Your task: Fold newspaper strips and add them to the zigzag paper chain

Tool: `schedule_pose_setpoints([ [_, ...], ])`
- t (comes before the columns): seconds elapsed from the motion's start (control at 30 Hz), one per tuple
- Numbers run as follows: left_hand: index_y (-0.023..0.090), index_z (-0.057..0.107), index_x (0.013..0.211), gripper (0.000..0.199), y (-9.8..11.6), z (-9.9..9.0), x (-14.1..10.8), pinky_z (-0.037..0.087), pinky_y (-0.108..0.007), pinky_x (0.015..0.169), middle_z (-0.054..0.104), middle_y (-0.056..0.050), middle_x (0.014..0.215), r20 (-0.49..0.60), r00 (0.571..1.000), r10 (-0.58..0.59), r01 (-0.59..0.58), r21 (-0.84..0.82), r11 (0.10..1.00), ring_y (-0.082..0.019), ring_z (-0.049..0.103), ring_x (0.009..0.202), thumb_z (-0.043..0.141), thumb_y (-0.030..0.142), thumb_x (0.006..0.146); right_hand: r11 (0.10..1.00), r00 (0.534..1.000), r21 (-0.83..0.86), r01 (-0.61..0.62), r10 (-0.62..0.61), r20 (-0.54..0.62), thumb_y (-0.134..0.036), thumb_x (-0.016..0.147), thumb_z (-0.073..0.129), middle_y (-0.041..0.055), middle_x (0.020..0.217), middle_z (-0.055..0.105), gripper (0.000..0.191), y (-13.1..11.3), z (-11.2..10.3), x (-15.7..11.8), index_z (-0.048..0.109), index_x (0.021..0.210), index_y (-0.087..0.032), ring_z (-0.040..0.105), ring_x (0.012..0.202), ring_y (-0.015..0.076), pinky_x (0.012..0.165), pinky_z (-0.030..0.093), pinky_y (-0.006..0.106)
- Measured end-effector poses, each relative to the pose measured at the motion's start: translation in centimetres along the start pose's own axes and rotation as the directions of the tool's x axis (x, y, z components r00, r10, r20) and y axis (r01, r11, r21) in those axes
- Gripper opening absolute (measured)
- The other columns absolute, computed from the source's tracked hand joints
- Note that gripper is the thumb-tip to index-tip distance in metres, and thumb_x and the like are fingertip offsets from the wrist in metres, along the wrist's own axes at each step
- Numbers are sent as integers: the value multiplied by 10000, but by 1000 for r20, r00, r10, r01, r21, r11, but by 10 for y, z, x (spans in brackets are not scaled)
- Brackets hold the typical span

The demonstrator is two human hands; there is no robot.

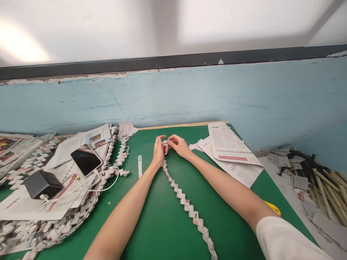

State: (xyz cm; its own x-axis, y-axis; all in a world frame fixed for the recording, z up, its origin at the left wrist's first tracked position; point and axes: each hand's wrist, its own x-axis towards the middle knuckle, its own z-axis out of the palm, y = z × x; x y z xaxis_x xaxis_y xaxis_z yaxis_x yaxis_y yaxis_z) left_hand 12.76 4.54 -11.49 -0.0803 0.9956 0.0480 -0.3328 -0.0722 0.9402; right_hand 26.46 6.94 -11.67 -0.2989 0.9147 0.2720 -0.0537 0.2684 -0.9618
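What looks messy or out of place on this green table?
A smartphone and dark charger block sit atop loose newspaper and heaped paper chains at the left. Paint is flaking along the blue wall. Both hands pinch a neat folded paper chain.

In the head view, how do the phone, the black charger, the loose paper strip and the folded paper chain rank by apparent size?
1. folded paper chain, both hands hold its far end
2. phone
3. black charger, nearer the camera, so unsure against the phone
4. loose paper strip

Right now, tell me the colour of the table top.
Green; the table top shows best in the head view.
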Motion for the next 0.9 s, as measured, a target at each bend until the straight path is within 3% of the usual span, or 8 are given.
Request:
schedule_pose_setpoints([
  [0.2,232,530,1110,348,4,0,0,271,-206,419,452,104,486,36,998,-42,42,6,999,-101,367,405,687,466,906,999,999,-33,34,-34,0,-518,925,692,-2,793,656,312,3,0,0,633,978,-216,606,725,171,690,483,306],
  [0.6,227,517,1092,327,7,2,-2,297,-207,445,445,97,552,4,998,-66,66,-46,997,-96,409,442,657,344,821,1000,997,-2,23,-23,76,-499,961,662,33,851,721,341,1,-1,-2,664,1137,-206,683,786,194,794,545,341],
  [0.73,228,508,1073,347,10,4,-2,257,-204,452,361,108,568,-1,997,-82,81,-75,994,-81,352,445,672,340,788,998,998,-62,33,-29,60,-492,966,648,40,917,715,323,3,-2,-1,689,1120,-211,636,787,181,744,518,311],
  [0.9,230,501,1069,345,10,4,-2,251,-205,461,366,104,588,5,997,-73,73,-64,995,-76,342,460,695,333,802,994,996,-93,65,-59,63,-437,1002,595,13,877,669,249,6,-2,0,671,1099,-221,554,678,152,680,480,298],
])
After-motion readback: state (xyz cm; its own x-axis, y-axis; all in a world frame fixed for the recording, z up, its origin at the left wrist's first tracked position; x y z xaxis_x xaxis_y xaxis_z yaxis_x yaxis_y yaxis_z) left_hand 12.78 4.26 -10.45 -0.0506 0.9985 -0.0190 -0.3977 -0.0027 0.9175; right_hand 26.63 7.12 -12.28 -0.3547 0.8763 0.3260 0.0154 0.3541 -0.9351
